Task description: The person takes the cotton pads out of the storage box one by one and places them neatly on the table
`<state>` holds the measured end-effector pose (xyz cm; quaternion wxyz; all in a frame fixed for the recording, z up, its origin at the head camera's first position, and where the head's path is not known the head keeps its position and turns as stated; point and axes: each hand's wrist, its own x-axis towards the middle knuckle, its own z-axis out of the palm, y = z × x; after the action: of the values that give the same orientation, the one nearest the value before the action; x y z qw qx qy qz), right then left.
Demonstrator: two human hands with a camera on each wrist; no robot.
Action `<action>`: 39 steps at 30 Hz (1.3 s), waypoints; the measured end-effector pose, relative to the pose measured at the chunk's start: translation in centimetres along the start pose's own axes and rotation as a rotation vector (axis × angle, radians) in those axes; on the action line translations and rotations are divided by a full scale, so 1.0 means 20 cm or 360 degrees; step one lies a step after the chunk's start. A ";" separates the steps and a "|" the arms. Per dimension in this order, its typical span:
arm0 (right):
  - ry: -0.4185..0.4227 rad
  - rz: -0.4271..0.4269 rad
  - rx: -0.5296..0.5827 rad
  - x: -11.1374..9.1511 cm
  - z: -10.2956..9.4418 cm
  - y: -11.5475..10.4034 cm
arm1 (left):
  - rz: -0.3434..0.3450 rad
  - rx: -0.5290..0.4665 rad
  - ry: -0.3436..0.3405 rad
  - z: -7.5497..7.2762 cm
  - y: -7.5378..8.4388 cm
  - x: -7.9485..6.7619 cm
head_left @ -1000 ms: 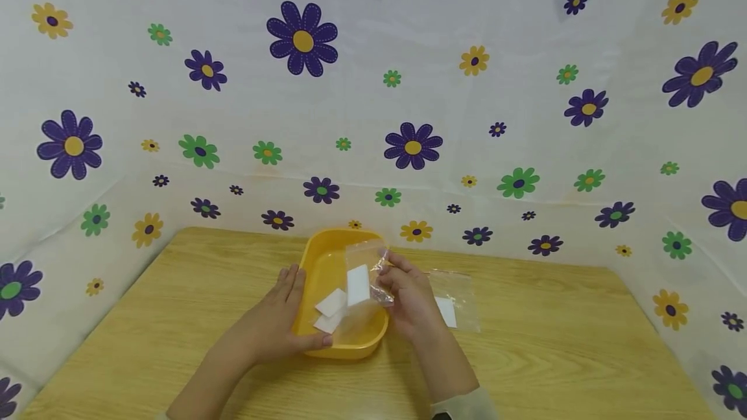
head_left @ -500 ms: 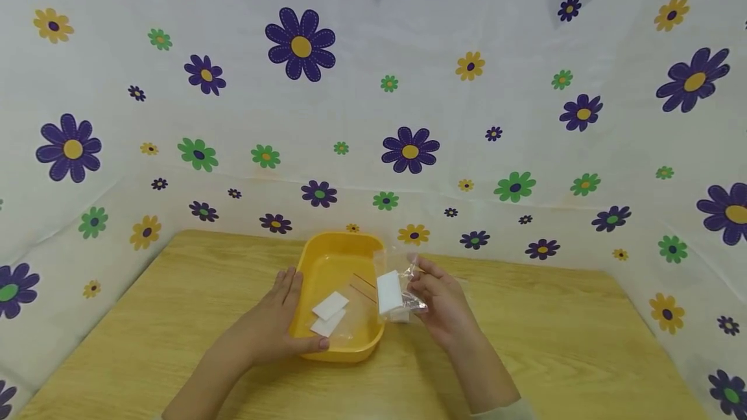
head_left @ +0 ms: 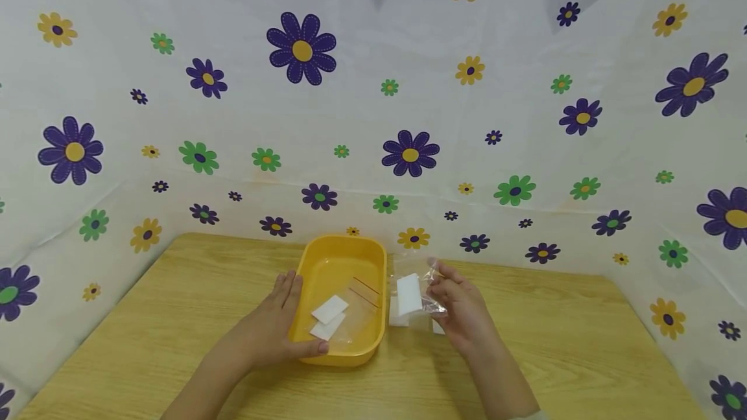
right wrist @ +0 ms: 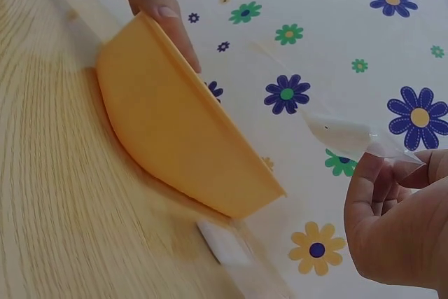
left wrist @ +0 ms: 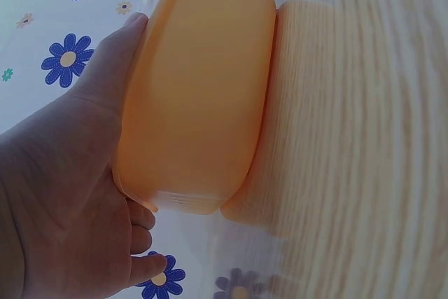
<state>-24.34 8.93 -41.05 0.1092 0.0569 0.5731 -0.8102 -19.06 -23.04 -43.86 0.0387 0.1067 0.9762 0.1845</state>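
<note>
My right hand (head_left: 463, 310) pinches a small clear plastic bag with a white rectangular piece (head_left: 410, 293) inside, just right of the yellow plastic basin (head_left: 329, 271). In the right wrist view, thumb and fingertips grip the edge of this bag (right wrist: 343, 133). My left hand (head_left: 262, 329) rests against the basin's left side, fingers straight along the wall and thumb on the near rim. Inside the basin, two white rectangles (head_left: 329, 310) lie overlapping, with clear zip bag film (head_left: 364, 290) marked by red lines around them.
On the wooden table (head_left: 560, 342), more white pieces (head_left: 399, 316) lie right of the basin, partly hidden by the held bag and right hand. A white sheet with flowers (head_left: 350, 109) rises behind the table and along both sides.
My right hand has carried the bag from above the basin rightward, past its right rim. The bag film in the basin has come into view. The left hand stays on the basin.
</note>
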 end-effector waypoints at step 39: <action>0.0039 -0.0006 0.0166 0.01 -0.27 -0.14 | -0.0036 -0.0018 -0.0044 0.02 -0.02 0.02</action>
<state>-25.31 14.90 -40.32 0.0974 0.0713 0.5315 -0.8384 -19.42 -23.24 -44.32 0.0549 0.0978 0.9757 0.1881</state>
